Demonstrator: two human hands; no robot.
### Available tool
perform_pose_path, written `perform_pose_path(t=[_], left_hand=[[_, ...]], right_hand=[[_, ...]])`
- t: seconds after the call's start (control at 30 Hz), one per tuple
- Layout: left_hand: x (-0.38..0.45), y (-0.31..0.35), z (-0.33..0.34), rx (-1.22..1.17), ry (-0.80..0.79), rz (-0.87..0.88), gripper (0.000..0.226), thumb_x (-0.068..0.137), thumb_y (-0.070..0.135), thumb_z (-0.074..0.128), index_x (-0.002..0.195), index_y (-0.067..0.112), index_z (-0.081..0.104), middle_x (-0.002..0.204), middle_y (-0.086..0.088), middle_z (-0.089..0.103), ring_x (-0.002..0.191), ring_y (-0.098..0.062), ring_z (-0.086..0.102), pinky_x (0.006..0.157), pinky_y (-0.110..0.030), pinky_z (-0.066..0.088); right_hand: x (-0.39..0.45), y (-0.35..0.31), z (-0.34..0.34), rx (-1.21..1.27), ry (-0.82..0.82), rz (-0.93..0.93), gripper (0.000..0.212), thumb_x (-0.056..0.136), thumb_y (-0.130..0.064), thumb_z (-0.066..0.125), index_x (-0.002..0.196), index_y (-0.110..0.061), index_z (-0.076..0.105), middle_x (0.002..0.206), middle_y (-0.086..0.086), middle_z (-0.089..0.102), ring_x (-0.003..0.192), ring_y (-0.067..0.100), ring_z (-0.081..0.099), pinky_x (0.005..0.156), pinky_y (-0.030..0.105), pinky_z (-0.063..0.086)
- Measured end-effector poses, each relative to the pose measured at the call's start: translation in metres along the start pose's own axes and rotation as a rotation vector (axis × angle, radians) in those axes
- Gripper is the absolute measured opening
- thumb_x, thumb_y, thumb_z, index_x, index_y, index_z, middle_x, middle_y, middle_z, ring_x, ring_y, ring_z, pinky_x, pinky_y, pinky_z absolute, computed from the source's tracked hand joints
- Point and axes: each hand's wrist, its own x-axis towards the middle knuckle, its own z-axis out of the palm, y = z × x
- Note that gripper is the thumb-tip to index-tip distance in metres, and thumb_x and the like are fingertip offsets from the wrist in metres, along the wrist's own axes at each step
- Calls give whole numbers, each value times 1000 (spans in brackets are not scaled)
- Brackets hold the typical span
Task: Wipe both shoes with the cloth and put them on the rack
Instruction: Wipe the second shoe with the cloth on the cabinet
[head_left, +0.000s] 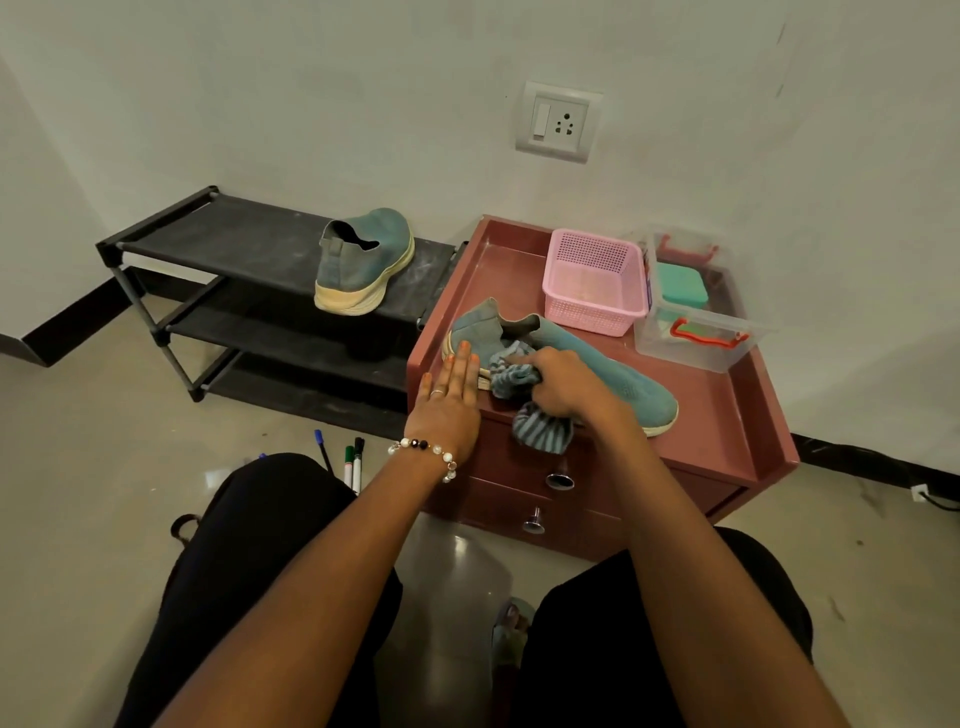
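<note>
While right hand (563, 387) bunches striped cloth (519, 395) against second shoe (597, 364) on red cabinet (727, 415), left hand (449, 400) flat, fingers straight, steadies heel. First shoe (363, 260) already on rack (234, 244). Advice: brace heel, long strokes toward toe, then sole edge.

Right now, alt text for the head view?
Right hand grips a striped cloth against a teal shoe on a red cabinet, left hand flat beside its heel. Its pair sits on the black rack.
</note>
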Motion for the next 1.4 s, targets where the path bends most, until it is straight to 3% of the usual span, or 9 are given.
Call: perform_pose_path(t=[0.2,0.4,0.53,0.67,0.83,1.07,1.17,1.27,1.4], left_hand=[[0,0,-1,-38,0,11,77,93,-1,33,147,6,-22,152,-9,-34,145,-25,-20,117,-43,-2],[1,4,1,-37,16,-6,78,93,3,35,146,3,-22,152,-14,-33,145,-27,-19,118,-44,-1],[0,6,0,-23,7,-28,72,97,6,30,146,4,-22,152,-12,-34,144,-26,-20,117,-43,-3],[1,4,1,-23,22,-27,67,97,4,24,147,6,-21,153,-9,-32,145,-23,-19,117,-42,-3],[3,3,1,-10,16,-19,72,95,2,29,147,5,-22,152,-10,-33,145,-25,-18,117,-44,-3],[4,11,-9,11,54,16,76,93,4,38,148,1,-15,157,-16,-20,146,-29,-15,117,-48,-2],[6,23,-17,81,122,247,81,89,2,43,150,1,-9,158,-17,-11,147,-29,-11,120,-45,3],[5,31,-13,145,107,344,80,90,3,44,150,2,-9,158,-17,-12,147,-28,-9,120,-42,4],[7,33,-6,172,132,323,78,91,3,44,151,2,-6,159,-17,-7,147,-28,-5,120,-41,4]], right_hand=[[-10,24,-24,-144,-26,245,24,83,-2,54,104,-2,65,108,19,64,96,31,58,71,29,41],[-6,7,-6,311,509,69,47,74,11,47,115,-5,64,114,19,66,108,35,57,86,32,42],[0,-5,27,7,144,-94,65,82,5,50,141,-19,42,140,14,49,129,32,44,107,35,35],[-6,10,13,-43,44,-20,62,86,2,47,143,-22,41,141,15,48,128,35,43,104,38,37],[-25,38,-14,-117,-56,125,30,83,0,49,108,-2,65,112,18,64,102,33,59,78,31,45],[-36,53,-24,172,-62,108,28,77,11,42,82,-9,61,92,12,65,90,28,62,69,32,48],[-40,61,-29,512,86,158,39,76,19,34,91,0,64,87,11,66,83,24,63,69,33,53],[-40,58,-32,820,557,225,46,73,20,33,95,-5,65,88,6,65,88,24,63,77,32,53],[-43,58,-36,695,1001,30,56,69,17,45,117,-8,63,114,9,63,107,20,58,90,27,49]])
